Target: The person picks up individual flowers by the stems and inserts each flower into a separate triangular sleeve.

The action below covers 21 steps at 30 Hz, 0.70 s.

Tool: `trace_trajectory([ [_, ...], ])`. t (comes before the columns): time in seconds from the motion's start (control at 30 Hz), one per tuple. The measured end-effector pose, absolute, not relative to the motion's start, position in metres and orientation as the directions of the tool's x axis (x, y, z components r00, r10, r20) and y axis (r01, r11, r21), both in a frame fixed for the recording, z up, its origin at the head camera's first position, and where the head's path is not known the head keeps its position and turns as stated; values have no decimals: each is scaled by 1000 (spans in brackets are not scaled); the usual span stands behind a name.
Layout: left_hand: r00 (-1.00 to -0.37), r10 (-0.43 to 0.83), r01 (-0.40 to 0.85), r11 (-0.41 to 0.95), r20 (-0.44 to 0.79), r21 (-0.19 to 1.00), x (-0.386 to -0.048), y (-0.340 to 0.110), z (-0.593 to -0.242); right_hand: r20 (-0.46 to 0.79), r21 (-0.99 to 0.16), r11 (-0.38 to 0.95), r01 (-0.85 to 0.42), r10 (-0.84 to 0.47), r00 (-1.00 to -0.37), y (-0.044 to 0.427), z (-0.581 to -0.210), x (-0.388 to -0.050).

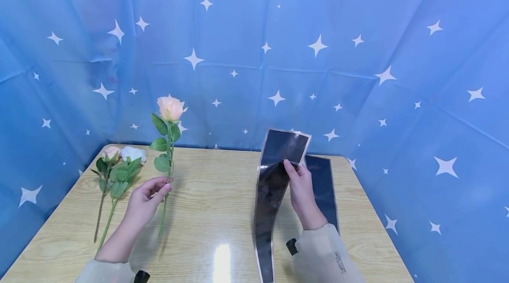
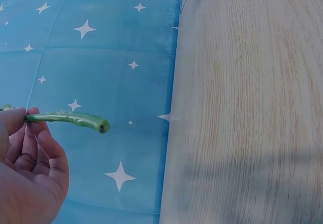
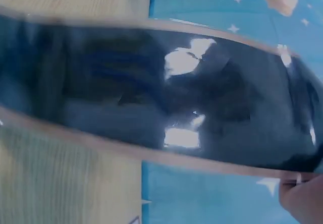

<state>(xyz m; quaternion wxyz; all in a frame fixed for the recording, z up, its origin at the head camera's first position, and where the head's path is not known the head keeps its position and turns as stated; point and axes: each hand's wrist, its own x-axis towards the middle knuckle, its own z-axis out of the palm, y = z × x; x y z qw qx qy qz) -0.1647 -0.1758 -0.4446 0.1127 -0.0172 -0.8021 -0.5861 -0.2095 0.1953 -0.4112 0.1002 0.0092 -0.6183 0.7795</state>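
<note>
I am facing a creased blue cloth (image 1: pixel 238 22), white stars (image 1: pixel 318 46) dotting it; before me a wood-grained bench (image 1: pixel 214 190) is showing a bright glare (image 1: pixel 222 263).

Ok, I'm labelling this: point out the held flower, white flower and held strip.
Held flower (image 1: pixel 171 109): head view, on its pale pink bloom.
White flower (image 1: pixel 133 154): head view, on its petals.
Held strip (image 1: pixel 268 194): head view, on its dark face.

Glossy plastic is seen on the dark strip (image 1: pixel 264 212) and rose stem (image 2: pixel 83 119), wood grain on the counter (image 1: pixel 214 199), creased cloth on the backdrop (image 1: pixel 234 31).
</note>
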Motion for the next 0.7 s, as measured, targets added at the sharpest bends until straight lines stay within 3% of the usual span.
trace_trajectory([
  [0.13, -974, -108, 153, 324, 197, 934, -165, -176, -445, 185, -945, -239, -223, 170, -968, 196, -405, -214],
  [0.43, -969, -104, 185, 289, 223, 939, -164, -174, -445, 338, -927, -98, -361, 195, -921, 199, -391, -218],
  [0.7, -966, -100, 200, 298, 239, 933, -165, -173, -446, 346, -932, -42, -360, 187, -919, 196, -384, -218],
])
